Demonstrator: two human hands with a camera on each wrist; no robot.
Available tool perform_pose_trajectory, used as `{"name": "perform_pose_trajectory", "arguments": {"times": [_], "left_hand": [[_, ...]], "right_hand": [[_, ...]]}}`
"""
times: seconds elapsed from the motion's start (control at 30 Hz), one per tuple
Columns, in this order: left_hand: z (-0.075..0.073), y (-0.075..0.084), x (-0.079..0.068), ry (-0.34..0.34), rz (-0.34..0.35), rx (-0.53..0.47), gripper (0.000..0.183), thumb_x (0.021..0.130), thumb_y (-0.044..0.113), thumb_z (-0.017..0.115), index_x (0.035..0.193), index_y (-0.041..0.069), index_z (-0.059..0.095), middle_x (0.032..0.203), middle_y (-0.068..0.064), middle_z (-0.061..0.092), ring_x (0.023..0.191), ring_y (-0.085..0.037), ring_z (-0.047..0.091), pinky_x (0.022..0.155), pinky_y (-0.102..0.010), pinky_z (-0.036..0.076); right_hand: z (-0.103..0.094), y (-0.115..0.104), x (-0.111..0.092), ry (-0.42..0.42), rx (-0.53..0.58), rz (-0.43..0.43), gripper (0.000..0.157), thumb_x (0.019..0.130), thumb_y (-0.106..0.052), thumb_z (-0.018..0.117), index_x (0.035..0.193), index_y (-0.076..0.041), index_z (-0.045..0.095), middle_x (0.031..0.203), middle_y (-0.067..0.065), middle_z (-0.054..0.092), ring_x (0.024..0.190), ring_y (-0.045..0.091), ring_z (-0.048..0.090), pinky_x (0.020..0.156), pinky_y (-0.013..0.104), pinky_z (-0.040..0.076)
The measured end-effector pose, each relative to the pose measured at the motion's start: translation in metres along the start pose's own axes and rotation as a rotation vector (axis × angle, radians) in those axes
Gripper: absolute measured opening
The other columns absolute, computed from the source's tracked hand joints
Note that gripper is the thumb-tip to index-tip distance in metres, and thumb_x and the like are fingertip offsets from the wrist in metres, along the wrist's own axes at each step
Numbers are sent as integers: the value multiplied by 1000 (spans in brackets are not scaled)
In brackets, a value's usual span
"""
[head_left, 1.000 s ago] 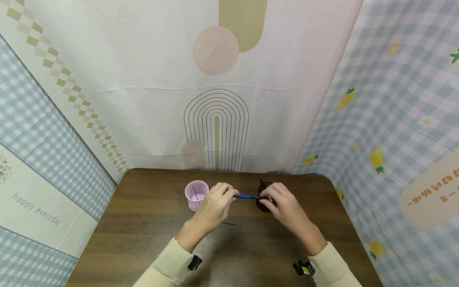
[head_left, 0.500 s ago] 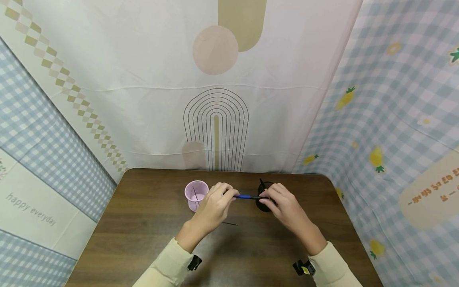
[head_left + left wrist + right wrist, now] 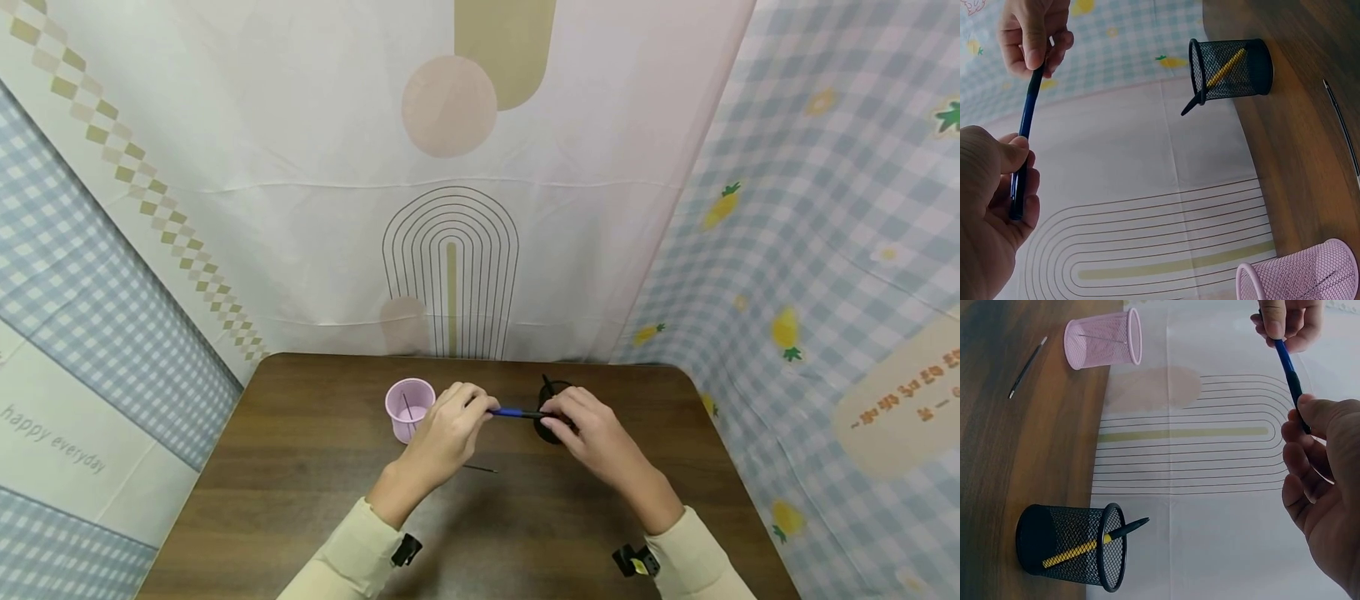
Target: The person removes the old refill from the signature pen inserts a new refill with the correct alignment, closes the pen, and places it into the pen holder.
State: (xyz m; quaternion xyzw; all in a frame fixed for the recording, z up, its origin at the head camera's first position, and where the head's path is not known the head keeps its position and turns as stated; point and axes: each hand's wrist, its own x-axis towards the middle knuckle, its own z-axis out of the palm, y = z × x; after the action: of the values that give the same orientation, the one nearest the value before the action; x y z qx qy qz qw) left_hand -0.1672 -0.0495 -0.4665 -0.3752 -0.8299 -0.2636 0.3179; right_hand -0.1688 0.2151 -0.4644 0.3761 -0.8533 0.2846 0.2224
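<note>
A blue pen [image 3: 512,412] with a dark grip is held level above the table between both hands. My left hand [image 3: 448,429] pinches its blue end between thumb and fingers; in the left wrist view the clip end shows inside that hand. My right hand [image 3: 596,433] pinches the black end, its tip hidden by the fingers. Below and behind the right hand stands a black mesh pen cup [image 3: 1072,544] with a yellow and black pen [image 3: 1075,553] leaning in it. On the table lies a thin dark pen refill [image 3: 1027,369], partly covered by my left hand in the head view.
A pink mesh cup [image 3: 401,427] stands left of my left hand, with a thin refill [image 3: 407,406] leaning inside. The brown wooden table [image 3: 300,467] ends at a hanging patterned cloth [image 3: 337,250] behind the cups. Checked cloths [image 3: 750,333] hang at both sides.
</note>
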Motion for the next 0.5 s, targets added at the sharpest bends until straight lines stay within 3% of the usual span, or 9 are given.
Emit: {"name": "perform_pose_trajectory", "arguments": {"times": [0.2,0.5], "left_hand": [[0,0,0,9,-12,-28,14,91,1,74,102,7,69,94,-1,66,89,-18,64,80,-32,54],[-1,2,1,3,-12,-27,12,92,2,73,102,7,70,95,-1,66,89,-17,63,79,-32,54]], "right_hand": [[1,-2,1,3,-24,10,33,82,-4,84,112,-9,69,110,1,67,93,12,59,74,25,53],[-1,-3,3,18,-42,-10,26,83,-5,83,103,-12,69,105,-1,67,98,15,61,79,24,51]]}}
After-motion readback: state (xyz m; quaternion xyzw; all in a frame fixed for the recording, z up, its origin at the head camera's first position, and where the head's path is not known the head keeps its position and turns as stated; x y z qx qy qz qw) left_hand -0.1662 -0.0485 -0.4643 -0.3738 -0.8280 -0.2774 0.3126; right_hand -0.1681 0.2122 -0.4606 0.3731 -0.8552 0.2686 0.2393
